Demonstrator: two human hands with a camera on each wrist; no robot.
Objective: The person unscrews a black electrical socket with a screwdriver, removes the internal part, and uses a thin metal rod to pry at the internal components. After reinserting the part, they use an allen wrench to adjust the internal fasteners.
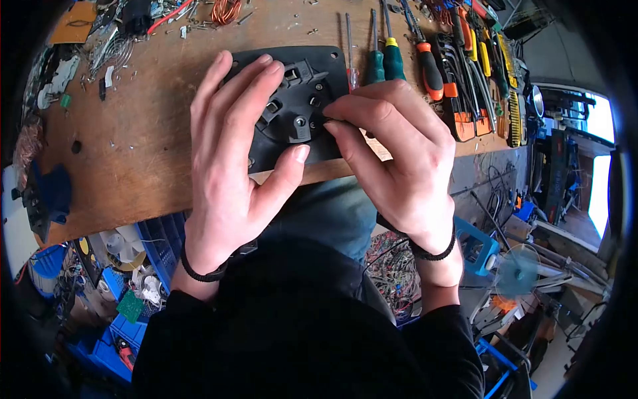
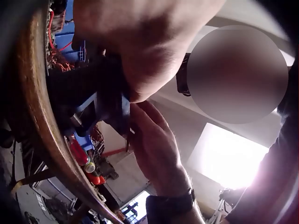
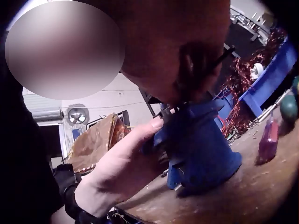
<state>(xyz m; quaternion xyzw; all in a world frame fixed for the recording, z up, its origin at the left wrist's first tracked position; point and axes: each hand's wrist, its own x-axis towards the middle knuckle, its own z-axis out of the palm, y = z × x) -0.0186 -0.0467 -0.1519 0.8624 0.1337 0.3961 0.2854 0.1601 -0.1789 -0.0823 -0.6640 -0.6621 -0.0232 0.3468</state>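
Note:
In the head view a dark plastic housing [image 1: 300, 100] with recesses and screw holes sits over a broad black plate [image 1: 266, 54] at the bench's front edge. Seen from the right wrist, it tops a flared blue base [image 3: 205, 156]. My left hand [image 1: 229, 159] holds its left side, the thumb by the lower edge and the fingers reaching along it. At the opposite side, my right hand [image 1: 405, 143] brings thumb and forefinger together in a pinch. A thin dark rod [image 3: 225, 57] sticks out from those fingers in the right wrist view; its other end is hidden.
Screwdrivers [image 1: 391, 60] lie to the right of the plate, with a rack of hand tools [image 1: 475, 73] beyond. Loose scrap [image 1: 63, 83] and copper wire [image 1: 226, 11] lie along the back left. Blue bins [image 1: 109, 339] stand below the wooden bench [image 1: 133, 166].

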